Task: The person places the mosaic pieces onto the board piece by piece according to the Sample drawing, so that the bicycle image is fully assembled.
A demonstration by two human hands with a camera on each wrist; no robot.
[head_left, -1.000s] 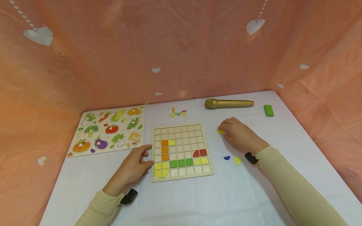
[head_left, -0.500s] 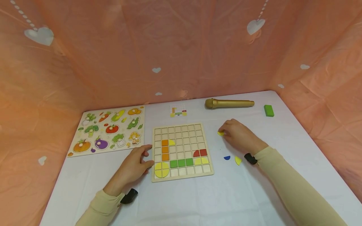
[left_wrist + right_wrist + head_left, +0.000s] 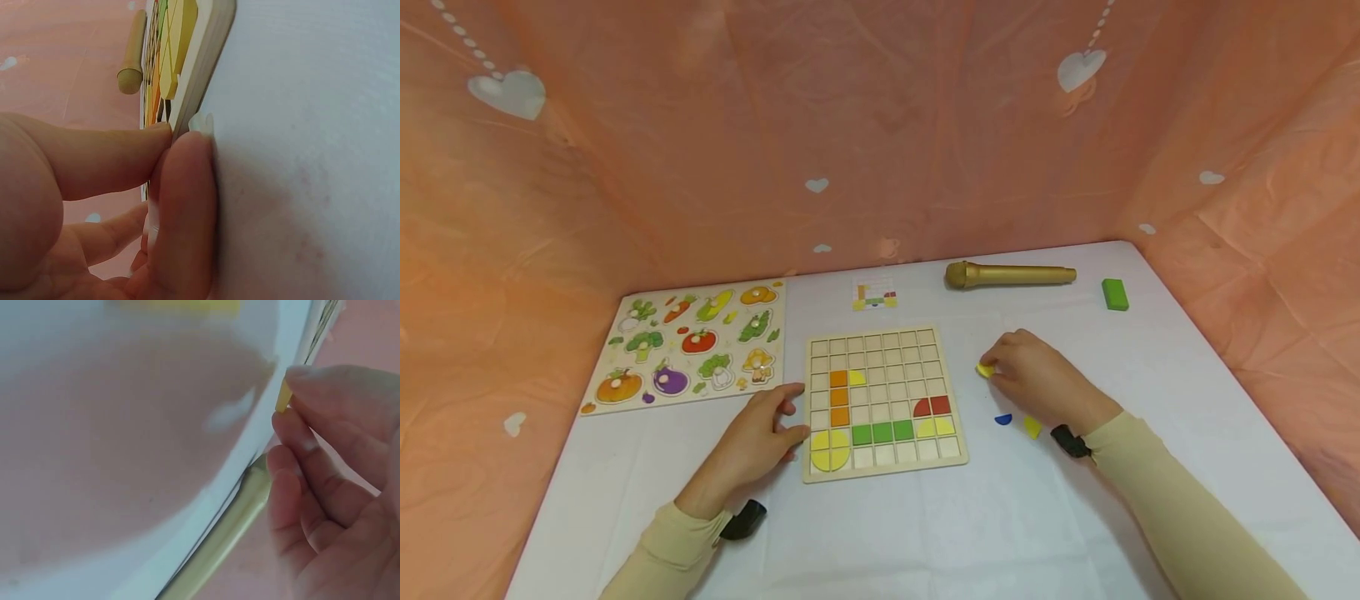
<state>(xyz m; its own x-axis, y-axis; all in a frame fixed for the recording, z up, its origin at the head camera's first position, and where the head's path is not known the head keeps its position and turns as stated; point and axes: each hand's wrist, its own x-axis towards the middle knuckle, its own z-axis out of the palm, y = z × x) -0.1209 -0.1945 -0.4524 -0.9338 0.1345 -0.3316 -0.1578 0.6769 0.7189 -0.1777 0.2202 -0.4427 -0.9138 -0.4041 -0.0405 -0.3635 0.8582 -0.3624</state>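
My right hand pinches a small yellow tile between thumb and index finger, right of the wooden grid board. In the right wrist view the tile shows edge-on at the fingertips, with the other fingers loosely bent. At the board's left edge rests my left hand, index finger and thumb touching the side. The left wrist view shows the thumb against the board's edge. Orange, green, red and yellow tiles sit in the grid.
A blue half-round tile and another yellow tile lie below the right hand. Behind the board are a pattern card, a gold microphone and a green block. A vegetable puzzle board lies back left.
The right hand, with the yellow tile in its fingertips, has moved slightly toward the near side of the table. The left hand has stayed at the board's edge.
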